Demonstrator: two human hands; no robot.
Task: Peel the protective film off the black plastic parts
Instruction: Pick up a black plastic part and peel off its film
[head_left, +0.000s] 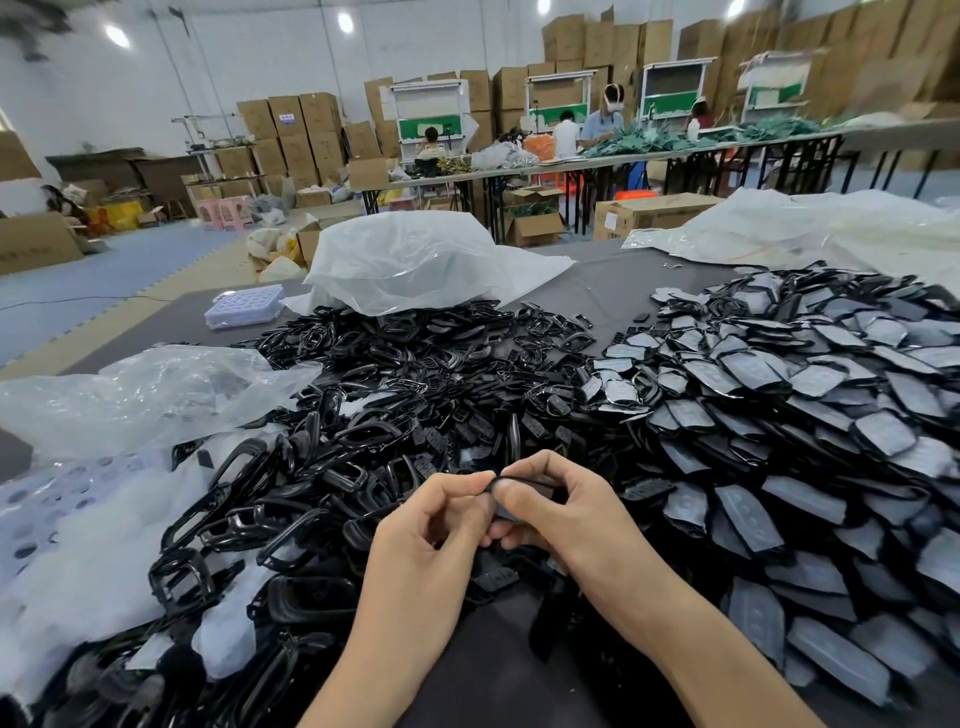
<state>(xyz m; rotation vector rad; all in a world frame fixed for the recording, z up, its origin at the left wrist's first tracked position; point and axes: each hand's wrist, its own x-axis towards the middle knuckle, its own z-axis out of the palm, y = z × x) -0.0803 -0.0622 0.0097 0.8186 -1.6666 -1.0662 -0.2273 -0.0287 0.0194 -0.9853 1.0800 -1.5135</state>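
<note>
Left hand (436, 519) and right hand (563, 514) meet — fingers (513, 491) narrowly pinching one small black part (503, 512) between them.

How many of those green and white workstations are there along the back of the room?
4, in a row behind the long table: leftmost workstation, second, third, rightmost, blurred. More may be hidden behind the boxes.

Quantities: left hand (436, 525) and right hand (561, 512) are holding one black part (503, 512).
Two uncountable heaps (363, 415) (805, 415), three plastic bags (415, 265) (145, 395) (831, 228) and one box (244, 306) are lying nearby.
</note>
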